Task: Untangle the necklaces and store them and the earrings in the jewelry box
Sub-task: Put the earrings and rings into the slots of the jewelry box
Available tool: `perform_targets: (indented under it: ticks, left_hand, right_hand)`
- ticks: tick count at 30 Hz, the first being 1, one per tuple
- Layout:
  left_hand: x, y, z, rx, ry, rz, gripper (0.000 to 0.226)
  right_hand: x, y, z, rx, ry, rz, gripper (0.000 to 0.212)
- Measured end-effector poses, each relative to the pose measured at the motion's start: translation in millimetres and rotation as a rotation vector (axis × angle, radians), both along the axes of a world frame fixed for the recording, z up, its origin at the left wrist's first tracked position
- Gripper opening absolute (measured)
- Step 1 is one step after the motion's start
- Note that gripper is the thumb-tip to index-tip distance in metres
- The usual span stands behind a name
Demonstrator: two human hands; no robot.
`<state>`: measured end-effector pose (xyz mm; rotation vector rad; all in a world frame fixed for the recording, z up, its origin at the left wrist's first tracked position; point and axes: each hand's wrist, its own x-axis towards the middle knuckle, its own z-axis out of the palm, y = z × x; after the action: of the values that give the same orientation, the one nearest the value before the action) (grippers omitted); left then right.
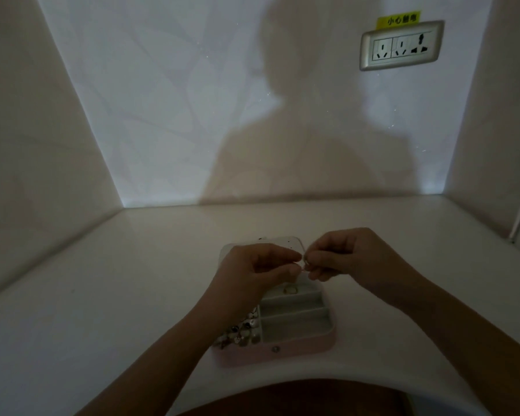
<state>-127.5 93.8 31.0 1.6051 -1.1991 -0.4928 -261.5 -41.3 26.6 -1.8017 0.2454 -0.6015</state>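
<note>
A pink jewelry box [300, 351] stands open on the white table, its lid [285, 243] folded back behind my hands. Its pale compartments [294, 318] sit on the right; one far compartment holds a small ring-shaped piece [290, 290]. Several shiny earrings [240, 333] fill its left side. Above the box, my left hand [258, 268] and my right hand [348, 255] meet fingertip to fingertip and pinch a thin, pale piece of jewelry [304, 262] between them. In the dim light I cannot tell whether it is a necklace chain or an earring.
The white table [108, 295] fills an alcove with walls at left, back and right. A wall socket [401, 46] with a yellow label sits high on the back wall. The table's curved front edge [451, 394] runs close to my body.
</note>
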Motion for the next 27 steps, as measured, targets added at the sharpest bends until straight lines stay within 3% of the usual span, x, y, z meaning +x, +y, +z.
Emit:
perform_targets:
  ticks: [6, 15, 20, 23, 27]
  left_hand:
    - [-4.8, -1.9, 3.2, -0.095, 0.13, 0.016, 0.015]
    - [2.0, 9.1, 3.5, 0.111, 0.345, -0.043, 0.021]
    - [10.3, 21.3, 6.9, 0.194, 0.299, -0.081, 0.015]
    - [14.7, 32.7, 10.2, 0.245, 0.223, -0.075, 0.019]
    - [25.4, 53.9, 10.6, 0.29, 0.141, -0.011, 0.016]
  right_hand:
    - [3.8, 2.1, -7.3, 0.03, -0.067, 0.025, 0.003]
    - [10.2, 12.6, -15.8, -0.09, -0.082, 0.006, 0.022]
    - [12.4, 17.1, -22.8, -0.224, -0.052, -0.003, 0.029]
    - [15.6, 16.8, -29.2, -0.415, 0.026, -0.044, 0.036]
    - [20.3, 13.4, -41.7, -0.857, 0.146, -0.077, 0.053]
